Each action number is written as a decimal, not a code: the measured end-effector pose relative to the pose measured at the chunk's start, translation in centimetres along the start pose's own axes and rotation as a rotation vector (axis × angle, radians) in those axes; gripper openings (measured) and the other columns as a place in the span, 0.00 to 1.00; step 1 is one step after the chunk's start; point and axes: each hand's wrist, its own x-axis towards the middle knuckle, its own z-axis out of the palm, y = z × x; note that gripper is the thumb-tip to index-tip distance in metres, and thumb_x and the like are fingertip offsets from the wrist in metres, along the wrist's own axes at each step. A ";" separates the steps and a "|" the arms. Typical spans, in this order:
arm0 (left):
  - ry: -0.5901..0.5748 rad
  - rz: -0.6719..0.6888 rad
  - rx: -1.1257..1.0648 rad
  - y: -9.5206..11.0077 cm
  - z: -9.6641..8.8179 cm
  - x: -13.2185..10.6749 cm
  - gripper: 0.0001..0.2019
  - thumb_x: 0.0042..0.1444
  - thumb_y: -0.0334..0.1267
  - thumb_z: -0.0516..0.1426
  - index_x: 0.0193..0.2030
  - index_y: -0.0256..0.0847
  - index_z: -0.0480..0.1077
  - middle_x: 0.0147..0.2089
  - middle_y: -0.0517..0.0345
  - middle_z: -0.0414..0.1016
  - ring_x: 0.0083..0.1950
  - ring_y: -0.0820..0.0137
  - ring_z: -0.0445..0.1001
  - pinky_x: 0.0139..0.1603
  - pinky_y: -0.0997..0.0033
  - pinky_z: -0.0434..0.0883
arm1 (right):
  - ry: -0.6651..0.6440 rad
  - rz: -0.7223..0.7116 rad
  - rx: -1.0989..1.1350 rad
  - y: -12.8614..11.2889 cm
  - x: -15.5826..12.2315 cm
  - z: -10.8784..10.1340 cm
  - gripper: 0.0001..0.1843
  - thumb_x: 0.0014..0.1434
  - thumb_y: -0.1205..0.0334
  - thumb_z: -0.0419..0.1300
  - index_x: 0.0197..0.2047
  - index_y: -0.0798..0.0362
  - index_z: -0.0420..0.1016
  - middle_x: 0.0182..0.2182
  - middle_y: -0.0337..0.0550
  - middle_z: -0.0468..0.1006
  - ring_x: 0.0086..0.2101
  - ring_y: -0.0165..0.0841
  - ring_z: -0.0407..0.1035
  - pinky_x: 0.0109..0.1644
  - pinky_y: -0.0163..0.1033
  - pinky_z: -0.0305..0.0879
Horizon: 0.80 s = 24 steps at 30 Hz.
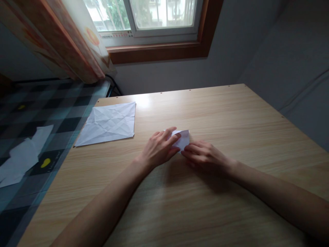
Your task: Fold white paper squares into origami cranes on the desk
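White paper (184,138), folded small, lying on the wooden table (231,120) between left hand (160,145) and right hand (203,154). Partly covered by the left's spread fingers; met at the near right corner by the right's curled fingertips, pinched or merely touched, cannot tell. Probably light, thin and easily creased; best pinned flat and gripped by the edges.

Home room, likely a bedroom: tulip-print curtain (77,41) beside a window (164,15) with brown trim (161,54), checked cloth (51,109) over a bed-like surface at left, plain wall (252,31), wood-grain worktop (231,120) below the window.
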 end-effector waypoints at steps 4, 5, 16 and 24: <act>0.086 -0.019 -0.237 -0.4 -0.6 0.0 0.25 0.58 0.41 0.57 0.61 0.44 0.59 0.63 0.43 0.63 0.55 0.58 0.71 0.52 0.55 0.72 | -0.020 -0.008 -0.021 0.0 0.3 0.1 0.10 0.65 0.69 0.52 0.39 0.57 0.75 0.39 0.50 0.78 0.35 0.37 0.71 0.36 0.43 0.70; 0.106 -0.006 -0.303 -0.5 -0.7 0.0 0.27 0.58 0.39 0.57 0.64 0.45 0.57 0.63 0.44 0.62 0.56 0.59 0.71 0.52 0.57 0.72 | -0.016 -0.014 -0.026 0.0 0.4 0.2 0.10 0.65 0.70 0.51 0.38 0.57 0.75 0.42 0.51 0.78 0.37 0.37 0.71 0.37 0.43 0.71; 0.072 0.099 -0.340 -1.7 -2.6 0.3 0.38 0.53 0.52 0.63 0.68 0.49 0.55 0.71 0.42 0.50 0.61 0.52 0.65 0.58 0.50 0.68 | 0.017 -0.034 0.010 0.7 0.6 0.9 0.10 0.65 0.71 0.52 0.36 0.55 0.74 0.47 0.48 0.79 0.41 0.37 0.71 0.42 0.44 0.72; -0.319 0.219 0.141 -1.1 -8.0 4.6 0.13 0.46 0.49 0.68 0.36 0.47 0.79 0.65 0.55 0.64 0.65 0.50 0.58 0.62 0.49 0.60 | 0.038 -0.031 0.018 1.0 0.3 1.2 0.09 0.65 0.70 0.54 0.37 0.56 0.75 0.48 0.48 0.79 0.44 0.38 0.71 0.43 0.44 0.70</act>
